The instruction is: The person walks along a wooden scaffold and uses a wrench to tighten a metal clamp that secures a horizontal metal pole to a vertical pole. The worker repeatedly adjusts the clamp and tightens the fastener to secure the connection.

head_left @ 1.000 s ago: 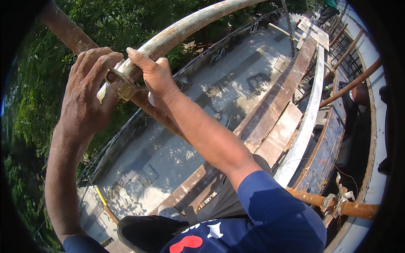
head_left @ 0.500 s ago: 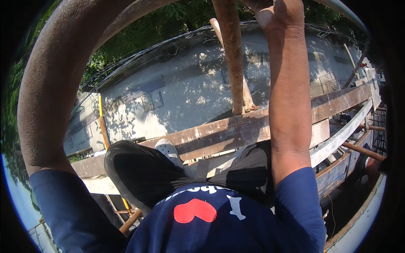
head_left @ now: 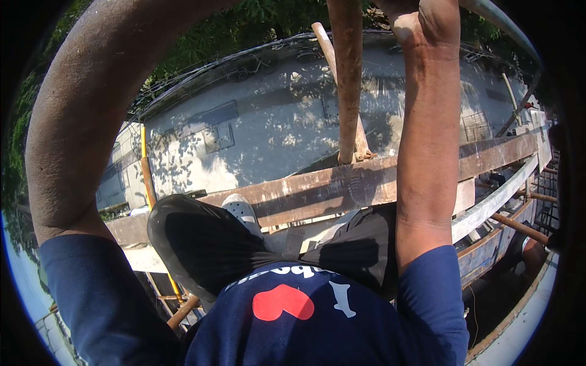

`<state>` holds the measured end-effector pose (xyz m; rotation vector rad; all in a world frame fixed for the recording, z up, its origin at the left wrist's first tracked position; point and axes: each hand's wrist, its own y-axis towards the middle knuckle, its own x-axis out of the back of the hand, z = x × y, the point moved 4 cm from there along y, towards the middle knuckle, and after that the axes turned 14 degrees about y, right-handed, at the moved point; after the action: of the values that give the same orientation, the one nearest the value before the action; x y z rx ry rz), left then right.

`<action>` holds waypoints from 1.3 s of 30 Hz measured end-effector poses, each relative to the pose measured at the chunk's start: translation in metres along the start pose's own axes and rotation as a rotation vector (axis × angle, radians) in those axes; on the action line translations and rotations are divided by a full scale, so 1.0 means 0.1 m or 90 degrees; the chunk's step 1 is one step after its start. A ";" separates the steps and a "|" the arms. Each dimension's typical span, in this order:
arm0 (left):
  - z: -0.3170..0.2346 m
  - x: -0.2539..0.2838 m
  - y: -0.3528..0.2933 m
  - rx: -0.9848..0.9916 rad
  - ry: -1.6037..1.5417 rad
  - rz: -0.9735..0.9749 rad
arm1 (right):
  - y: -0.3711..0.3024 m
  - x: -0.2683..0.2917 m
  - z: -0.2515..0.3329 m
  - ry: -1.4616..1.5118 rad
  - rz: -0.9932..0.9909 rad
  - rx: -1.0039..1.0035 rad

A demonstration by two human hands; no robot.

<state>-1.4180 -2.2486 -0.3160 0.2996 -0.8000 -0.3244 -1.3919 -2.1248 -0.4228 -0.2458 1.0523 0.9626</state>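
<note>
Both my arms are raised toward the top of the view. The left forearm [head_left: 91, 104] curves up past the upper edge, so my left hand is out of sight. Only the palm heel and wrist side of my right hand [head_left: 427, 21] show at the top edge; its fingers are hidden. Just left of that hand stands a rusty upright pipe [head_left: 348, 79], apart from my wrist. A greyish pipe [head_left: 503, 24] curves away on the hand's other side. Whether the right hand grips anything cannot be seen.
Below me runs a worn wooden plank [head_left: 293, 195], with my white clog [head_left: 243, 213] beside it. A slanted pipe [head_left: 326, 52] meets the upright's foot. Far below lies a paved ground [head_left: 268, 134]. Yellow pole [head_left: 145, 165] at left; rusty bars [head_left: 525, 230] at right.
My right forearm and hand have shifted slightly to the right. My left forearm has swung inward at the top and now covers the curved pipe seen there before.
</note>
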 end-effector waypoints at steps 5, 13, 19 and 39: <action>-0.04 0.10 -0.07 -0.112 0.136 -0.069 | -0.01 0.01 0.01 0.005 -0.010 0.011; -0.21 0.12 -0.46 0.074 -0.215 -0.204 | -0.05 0.01 -0.01 0.057 -0.066 0.039; -0.90 -0.87 -1.17 0.503 -0.734 0.273 | -0.06 0.02 -0.04 0.008 -0.113 0.015; -0.35 -1.72 -0.34 0.559 -1.593 -0.426 | -0.20 0.05 0.06 -0.074 -0.076 -0.067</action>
<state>-1.5101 -2.2074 -0.4636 0.9908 -3.3714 -0.9591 -1.3719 -2.1305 -0.4290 -0.3320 0.8719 0.9148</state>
